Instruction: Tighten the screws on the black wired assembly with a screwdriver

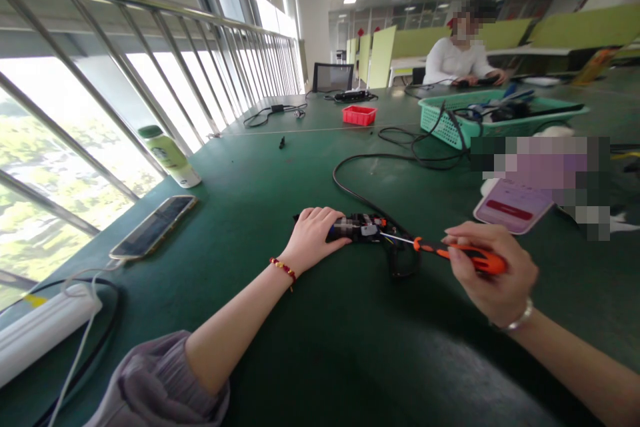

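Note:
My left hand (314,235) lies over the left end of a small black electrical device (361,227) on the green table (310,347), fingers curled down on it and holding it still. My right hand (493,270) is closed round the orange handle of a screwdriver (453,252). The screwdriver's thin metal shaft points left, and its tip meets the device's right end. A black cable (350,177) runs from the device in a loop toward the far side of the table.
A phone (154,225) and a green-capped bottle (170,157) lie at left, near a white power strip (45,327). Another phone (513,205) rests at right. Farther off are a green basket (440,123), a small red tray (359,115), and a seated person (457,57).

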`<state>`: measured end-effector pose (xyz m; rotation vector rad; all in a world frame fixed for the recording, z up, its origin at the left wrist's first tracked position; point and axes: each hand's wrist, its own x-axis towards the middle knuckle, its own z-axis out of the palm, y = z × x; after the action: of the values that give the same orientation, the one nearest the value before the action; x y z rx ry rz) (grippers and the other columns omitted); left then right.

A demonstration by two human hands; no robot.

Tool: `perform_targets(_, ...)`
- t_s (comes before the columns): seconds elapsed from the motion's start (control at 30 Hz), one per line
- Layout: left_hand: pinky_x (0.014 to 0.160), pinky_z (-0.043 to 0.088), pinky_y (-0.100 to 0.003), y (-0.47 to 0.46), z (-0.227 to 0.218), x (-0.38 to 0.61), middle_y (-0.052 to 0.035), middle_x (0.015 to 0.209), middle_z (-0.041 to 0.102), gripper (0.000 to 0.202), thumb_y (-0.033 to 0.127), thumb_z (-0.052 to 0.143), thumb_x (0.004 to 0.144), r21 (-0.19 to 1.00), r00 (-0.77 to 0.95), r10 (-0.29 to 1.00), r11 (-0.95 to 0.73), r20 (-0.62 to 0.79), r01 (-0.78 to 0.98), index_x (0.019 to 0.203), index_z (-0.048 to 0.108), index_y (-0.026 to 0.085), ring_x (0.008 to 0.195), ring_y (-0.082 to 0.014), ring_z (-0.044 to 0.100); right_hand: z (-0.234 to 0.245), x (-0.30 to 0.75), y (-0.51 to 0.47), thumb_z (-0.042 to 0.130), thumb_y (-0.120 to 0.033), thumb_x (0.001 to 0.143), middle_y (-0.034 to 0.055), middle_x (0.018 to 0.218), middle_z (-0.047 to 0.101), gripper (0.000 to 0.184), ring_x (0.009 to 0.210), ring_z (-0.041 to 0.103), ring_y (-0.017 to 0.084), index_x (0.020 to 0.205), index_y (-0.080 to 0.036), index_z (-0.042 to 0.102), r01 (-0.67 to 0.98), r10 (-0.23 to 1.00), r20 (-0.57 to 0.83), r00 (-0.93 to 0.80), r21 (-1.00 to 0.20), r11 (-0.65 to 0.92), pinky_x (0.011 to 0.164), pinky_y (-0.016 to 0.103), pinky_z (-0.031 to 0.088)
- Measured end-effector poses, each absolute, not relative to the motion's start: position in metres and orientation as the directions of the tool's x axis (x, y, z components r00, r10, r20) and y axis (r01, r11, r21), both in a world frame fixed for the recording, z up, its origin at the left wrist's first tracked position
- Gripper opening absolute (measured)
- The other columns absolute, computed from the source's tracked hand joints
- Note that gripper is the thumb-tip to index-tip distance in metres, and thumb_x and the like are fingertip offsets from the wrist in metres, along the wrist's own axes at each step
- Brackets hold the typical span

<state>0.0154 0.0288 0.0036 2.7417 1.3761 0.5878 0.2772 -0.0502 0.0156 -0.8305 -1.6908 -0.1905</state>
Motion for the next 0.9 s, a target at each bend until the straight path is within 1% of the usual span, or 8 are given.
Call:
perform_targets(0.17,0.096,0.036,-0.042,0.0286,0.0039,0.0157,-0.0032,0.109,0.063,0.035,0.044,0.062,0.082,0.178,0.542,0.776,-0.612,0.322,0.77,0.108,0.055,0.022,0.102,-0.0233,0.056,0.0196,0.2735,-0.0496,0.059,-0.012,0.073,0.0027,0.08,0.058,0.037,0.066,0.06,0.016,0.109,-0.021,0.057,0.62,0.358,0.933,-0.046,-0.254,0.742,0.054,0.03,0.052)
perform_targets(0.27,0.096,0.036,-0.042,0.0284,0.0038,0.0158,-0.0031,0.109,0.063,0.035,0.044,0.062,0.082,0.177,0.542,0.777,-0.611,0.322,0.772,0.108,0.055,0.022,0.102,-0.0232,0.056,0.0172,0.2757,-0.049,0.059,-0.013,0.075,0.0022,0.08,0.06,0.031,0.068,0.061,0.017,0.105,-0.022,0.058,0.6,0.397,0.917,-0.05,-0.29,0.745,0.055,0.029,0.051)
perform_targets(0.4,0.097,0.036,-0.042,0.0287,0.0029,0.0158,-0.0031,0.109,0.063,0.036,0.045,0.062,0.082,0.172,0.541,0.776,-0.611,0.324,0.773,0.108,0.055,0.022,0.102,-0.0229,0.056,0.0112,0.2802,-0.0496,0.062,-0.013,0.077,-0.0008,0.079,0.061,0.024,0.054,0.058,0.01,0.099,-0.022,0.06,0.602,0.493,0.87,-0.016,-0.385,0.699,0.05,0.024,0.049)
perform_targets(0.5,0.097,0.035,-0.042,0.0287,0.0028,0.0156,-0.0031,0.109,0.062,0.035,0.045,0.062,0.082,0.172,0.541,0.775,-0.611,0.326,0.773,0.108,0.055,0.022,0.103,-0.0231,0.056,0.0127,0.2781,-0.0502,0.063,-0.013,0.076,0.0009,0.084,0.062,0.022,0.055,0.059,0.01,0.095,-0.022,0.061,0.618,0.444,0.896,-0.002,-0.348,0.705,0.05,0.025,0.05)
perform_targets(0.6,0.097,0.036,-0.042,0.0283,0.0034,0.0155,-0.0029,0.108,0.062,0.035,0.044,0.061,0.082,0.175,0.54,0.775,-0.612,0.328,0.771,0.108,0.055,0.022,0.102,-0.0231,0.056,0.018,0.2734,-0.0502,0.062,-0.014,0.075,0.0032,0.081,0.061,0.032,0.059,0.06,0.015,0.105,-0.023,0.059,0.647,0.376,0.926,-0.02,-0.275,0.711,0.052,0.031,0.052)
perform_targets(0.67,0.097,0.036,-0.042,0.0282,0.0039,0.0155,-0.0028,0.108,0.063,0.035,0.044,0.061,0.082,0.178,0.541,0.776,-0.612,0.323,0.771,0.108,0.054,0.022,0.102,-0.023,0.056,0.02,0.2722,-0.0499,0.06,-0.014,0.075,0.0049,0.081,0.06,0.042,0.063,0.061,0.018,0.115,-0.024,0.056,0.629,0.376,0.926,-0.028,-0.276,0.727,0.053,0.033,0.053)
perform_targets(0.73,0.097,0.035,-0.042,0.0282,0.0042,0.0156,-0.0028,0.109,0.063,0.034,0.044,0.062,0.082,0.181,0.542,0.778,-0.611,0.317,0.77,0.108,0.054,0.022,0.102,-0.023,0.056,0.0193,0.2735,-0.0499,0.06,-0.014,0.075,0.0053,0.084,0.06,0.045,0.065,0.062,0.018,0.118,-0.025,0.054,0.609,0.39,0.92,-0.026,-0.295,0.736,0.054,0.033,0.054)
perform_targets(0.9,0.097,0.035,-0.042,0.0284,0.0042,0.0163,-0.003,0.108,0.062,0.034,0.044,0.061,0.083,0.179,0.539,0.78,-0.608,0.318,0.773,0.109,0.054,0.023,0.102,-0.0229,0.056,0.0133,0.2793,-0.051,0.063,-0.013,0.074,-0.001,0.075,0.062,0.022,0.055,0.06,0.012,0.093,-0.023,0.061,0.624,0.475,0.878,-0.054,-0.342,0.703,0.049,0.026,0.051)
